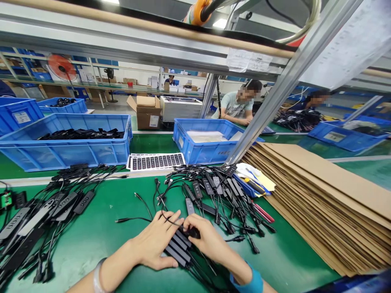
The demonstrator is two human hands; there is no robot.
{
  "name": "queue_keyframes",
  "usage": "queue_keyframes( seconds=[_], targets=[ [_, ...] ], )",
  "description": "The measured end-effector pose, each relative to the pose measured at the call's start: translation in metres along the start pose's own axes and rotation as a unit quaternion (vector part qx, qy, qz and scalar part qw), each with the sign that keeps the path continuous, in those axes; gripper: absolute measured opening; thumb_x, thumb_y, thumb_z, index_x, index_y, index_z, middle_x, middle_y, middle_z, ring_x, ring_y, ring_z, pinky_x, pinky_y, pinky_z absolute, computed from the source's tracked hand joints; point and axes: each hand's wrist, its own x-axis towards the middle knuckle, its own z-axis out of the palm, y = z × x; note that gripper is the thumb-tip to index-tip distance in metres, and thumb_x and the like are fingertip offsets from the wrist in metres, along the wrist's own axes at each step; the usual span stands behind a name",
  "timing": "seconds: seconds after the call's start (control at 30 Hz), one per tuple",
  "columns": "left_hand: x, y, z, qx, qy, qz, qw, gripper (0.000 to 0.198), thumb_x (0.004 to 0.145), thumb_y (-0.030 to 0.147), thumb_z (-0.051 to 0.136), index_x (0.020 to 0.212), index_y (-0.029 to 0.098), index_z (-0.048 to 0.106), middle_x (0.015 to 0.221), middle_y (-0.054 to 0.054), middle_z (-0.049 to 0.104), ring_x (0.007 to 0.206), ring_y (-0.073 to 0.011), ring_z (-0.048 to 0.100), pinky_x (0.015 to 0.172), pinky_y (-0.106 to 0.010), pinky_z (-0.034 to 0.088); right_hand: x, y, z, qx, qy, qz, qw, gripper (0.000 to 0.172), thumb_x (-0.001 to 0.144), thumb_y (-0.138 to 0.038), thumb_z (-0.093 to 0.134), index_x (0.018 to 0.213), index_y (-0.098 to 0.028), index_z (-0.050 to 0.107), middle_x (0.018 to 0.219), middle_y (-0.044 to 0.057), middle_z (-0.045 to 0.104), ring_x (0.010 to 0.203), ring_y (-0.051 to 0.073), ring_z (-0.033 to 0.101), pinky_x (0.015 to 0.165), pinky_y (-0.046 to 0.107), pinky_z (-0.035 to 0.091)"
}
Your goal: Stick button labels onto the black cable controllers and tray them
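Observation:
My left hand (157,240) lies flat with fingers spread on a row of slim black controller boxes (179,254) with cables, covering part of them. Beside it, my right hand (207,238) has its fingers curled round a small black rounded object (194,233), whose kind I cannot make out. A thin black cable passes over the fingers of my left hand. Just beyond both hands is a tangled heap of corded controllers (209,185), some with buttons facing up. More button controllers (65,205) with cables lie to the left.
Behind the work area stand a blue bin (65,150) of black parts and a blue bin (207,152) holding white sheets. Between them lies a label sheet (157,162). Stacked cardboard (324,195) fills the right side. A metal post (269,85) slants overhead; people sit beyond.

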Motion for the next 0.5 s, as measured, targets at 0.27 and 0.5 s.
queue_keyframes(
  seconds=[0.27,0.5],
  targets=[
    [0.003,0.007,-0.007,-0.005,0.025,0.025,0.999,0.070,0.085,0.056,0.057,0.142,0.019,0.038,0.135,-0.022,0.047,0.129,-0.0387,0.040,0.106,-0.062,0.027,0.028,-0.015,-0.012,0.001,0.043,0.078,0.996,0.030,0.096,-0.034,0.040,0.117,-0.018,0.052,0.110,0.010,0.063,0.104,0.020,0.062,0.093,0.036,0.048],
    [-0.002,0.001,0.003,-0.047,0.058,0.020,0.997,0.075,0.081,0.057,0.061,0.140,0.019,0.034,0.136,-0.019,0.043,0.123,-0.0348,0.047,0.100,-0.047,0.044,0.027,0.019,0.006,0.232,0.004,0.088,0.969,0.049,0.080,-0.015,0.055,0.128,-0.022,0.049,0.123,0.010,0.057,0.106,0.018,0.063,0.096,0.038,0.051]
  ],
)
